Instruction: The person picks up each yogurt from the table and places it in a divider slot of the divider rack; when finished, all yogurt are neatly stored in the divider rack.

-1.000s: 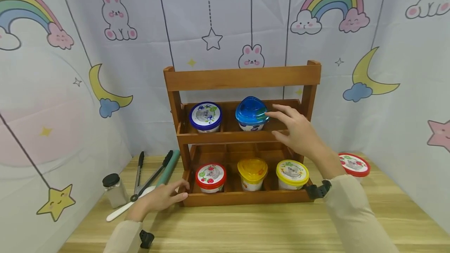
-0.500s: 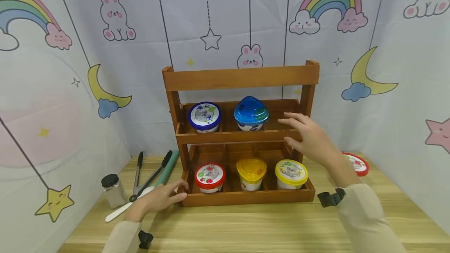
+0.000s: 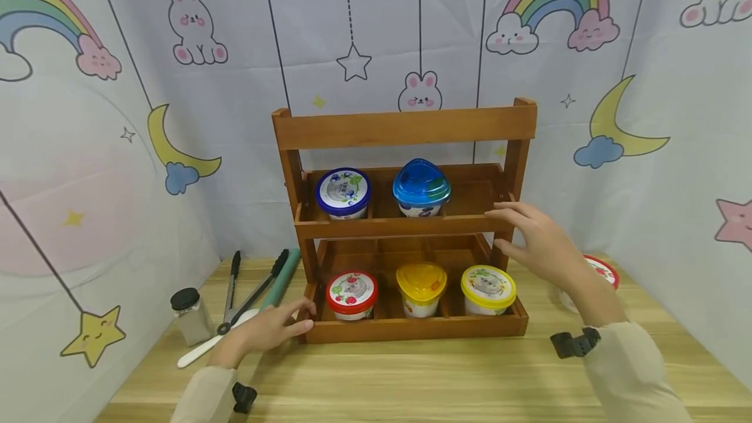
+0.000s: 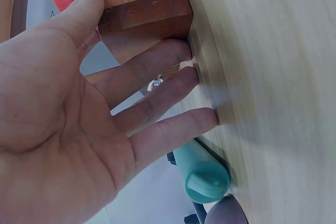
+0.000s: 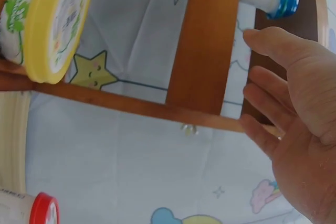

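The rack stands on the table, against the backdrop. The left hand rests at the rack's lower left corner, fingers straight, thumb on its front edge. The right hand is at the rack's right post, fingers relaxed and spread, gripping nothing. A red-lidded cup sits right of the rack; tongs lie left.

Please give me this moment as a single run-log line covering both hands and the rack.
left hand: open, touching lower left corner of wooden rack | right hand: open, by rack's right post, holding nothing | blue-lidded cup: upper shelf
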